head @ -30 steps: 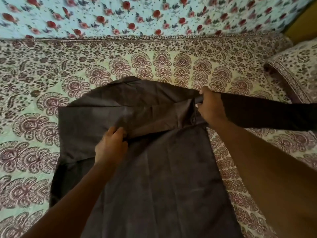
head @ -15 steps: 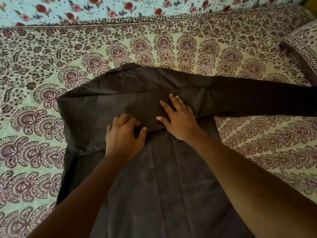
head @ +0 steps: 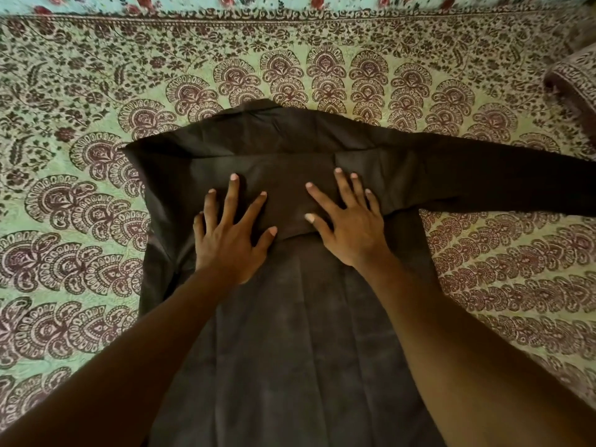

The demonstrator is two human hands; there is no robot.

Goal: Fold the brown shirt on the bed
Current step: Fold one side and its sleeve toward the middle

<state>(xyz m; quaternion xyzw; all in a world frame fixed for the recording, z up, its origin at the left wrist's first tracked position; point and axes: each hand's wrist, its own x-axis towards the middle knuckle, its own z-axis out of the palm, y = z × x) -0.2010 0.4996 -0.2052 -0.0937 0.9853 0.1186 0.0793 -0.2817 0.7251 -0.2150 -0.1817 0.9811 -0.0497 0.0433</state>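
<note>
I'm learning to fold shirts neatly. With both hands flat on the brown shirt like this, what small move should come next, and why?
Probably slide the right hand out along the long sleeve and bring it back over the body. That sleeve lies stretched across the bedspread, while the left hand already presses flat on the folded part of the brown shirt and can keep it in place.

The dark brown matt woven-cloth shirt (head: 290, 333) shows faint creases; the pale green paisley-printed cotton bedspread (head: 96, 91) looks matt, slightly textured.
</note>
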